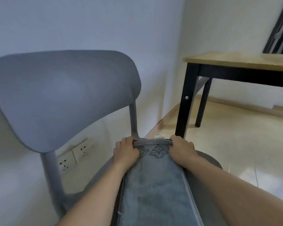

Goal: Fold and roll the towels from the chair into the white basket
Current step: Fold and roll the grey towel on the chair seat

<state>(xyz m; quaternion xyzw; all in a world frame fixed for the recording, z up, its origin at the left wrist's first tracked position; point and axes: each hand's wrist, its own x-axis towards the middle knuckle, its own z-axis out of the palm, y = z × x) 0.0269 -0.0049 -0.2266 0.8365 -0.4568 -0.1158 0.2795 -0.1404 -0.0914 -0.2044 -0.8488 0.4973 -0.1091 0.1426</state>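
Head view: grey-blue towel [155, 193] spread lengthwise along the seat of the grey chair [60, 98], far end with a dark dashed pattern. Left hand [125, 152] and right hand [181, 150] each clenched on a far corner of that end — edge curled over between them. Wooden table [235, 62] with black legs off to the right; wall sockets [73, 154] behind the chair.

Pale wall [88, 22] with sockets [73, 154], wooden table [235, 61], tiled floor [235, 136]
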